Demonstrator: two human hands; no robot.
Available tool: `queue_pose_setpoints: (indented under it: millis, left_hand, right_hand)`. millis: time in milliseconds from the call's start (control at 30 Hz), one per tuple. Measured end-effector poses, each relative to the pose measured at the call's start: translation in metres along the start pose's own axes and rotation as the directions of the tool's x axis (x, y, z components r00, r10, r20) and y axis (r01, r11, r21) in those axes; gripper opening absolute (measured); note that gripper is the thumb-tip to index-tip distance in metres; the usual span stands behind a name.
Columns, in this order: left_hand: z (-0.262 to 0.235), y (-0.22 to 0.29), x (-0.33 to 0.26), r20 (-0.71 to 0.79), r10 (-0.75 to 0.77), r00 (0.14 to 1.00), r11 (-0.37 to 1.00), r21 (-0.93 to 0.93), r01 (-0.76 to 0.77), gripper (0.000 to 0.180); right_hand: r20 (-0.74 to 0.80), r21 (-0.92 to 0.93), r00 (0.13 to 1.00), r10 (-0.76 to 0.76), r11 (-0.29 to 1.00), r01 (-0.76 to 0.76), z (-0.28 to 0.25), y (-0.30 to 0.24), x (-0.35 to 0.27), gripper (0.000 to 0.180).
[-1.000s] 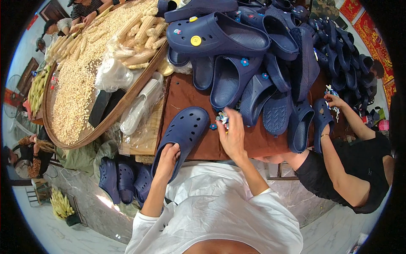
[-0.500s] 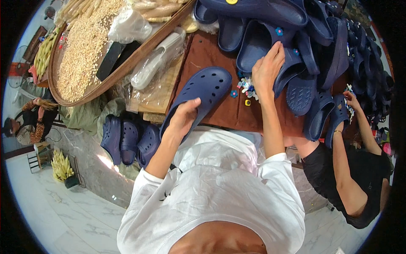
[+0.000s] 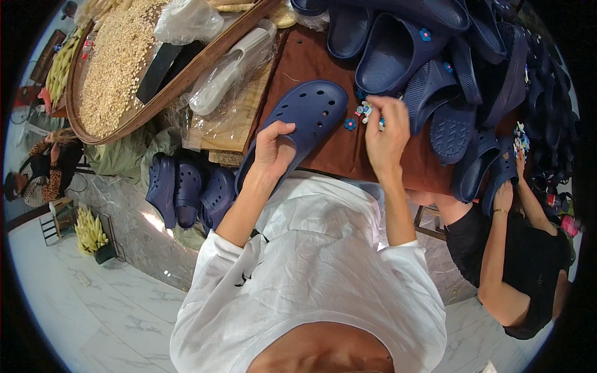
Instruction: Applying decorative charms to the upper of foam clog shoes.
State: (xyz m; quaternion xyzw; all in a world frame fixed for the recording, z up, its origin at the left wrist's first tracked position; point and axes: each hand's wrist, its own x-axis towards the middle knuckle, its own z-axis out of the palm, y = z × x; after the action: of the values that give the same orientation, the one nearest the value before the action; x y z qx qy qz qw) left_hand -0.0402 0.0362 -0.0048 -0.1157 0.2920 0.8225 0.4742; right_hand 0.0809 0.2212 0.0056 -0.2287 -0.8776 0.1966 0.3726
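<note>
Right hand [image 3: 387, 133] has dropped from the shoe pile [image 3: 398, 59] to the loose charms [image 3: 362, 111]. Left to right: corn tray [image 3: 186, 81], grey marbled floor [image 3: 130, 202] below it, brown cloth [image 3: 311, 56]. Left hand [image 3: 270, 152] pinches the clog [image 3: 316, 112], thumb on top, at the cloth's front edge; clog's navy, round-toed, holed. Right hand's fingers bent together; can't tell if pinching anything.

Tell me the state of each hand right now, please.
Left hand: closed on the navy clog, thumb on top.
Right hand: half-curled at the small charms; whether it holds one cannot be told.
</note>
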Motion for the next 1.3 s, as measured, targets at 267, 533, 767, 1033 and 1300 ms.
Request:
queue_pose_setpoints:
  millis: [267, 533, 767, 1033, 1300]
  left_hand:
    - [-0.004, -0.01, -0.015, -0.036, 0.007, 0.999, 1.0, -0.01, -0.007, 0.046]
    - [-0.004, -0.013, -0.037, -0.038, 0.039, 0.999, 0.999, -0.023, -0.04, 0.046]
    - [-0.007, -0.023, -0.045, -0.108, -0.05, 0.993, 0.986, 0.156, 0.067, 0.033]
    - [-0.003, -0.024, -0.048, -0.077, -0.042, 0.996, 0.997, 0.063, 0.047, 0.036]
    - [-0.003, -0.026, -0.061, -0.081, -0.025, 0.996, 0.999, 0.031, 0.027, 0.033]
  right_hand:
    - [0.284, -0.107, 0.958, 0.031, 0.994, 0.0, 0.023, 0.001, -0.042, 0.027]
    - [0.257, 0.197, 0.947, 0.191, 0.949, -0.245, 0.007, -0.006, -0.033, 0.024]
    - [0.322, 0.438, 0.925, 0.201, 0.834, -0.334, 0.005, -0.031, -0.028, 0.025]
    - [0.366, 0.434, 0.917, 0.158, 0.843, -0.319, 0.002, -0.038, -0.027, 0.027]
    - [0.48, 0.453, 0.836, 0.265, 0.742, -0.495, 0.003, -0.026, -0.034, 0.031]
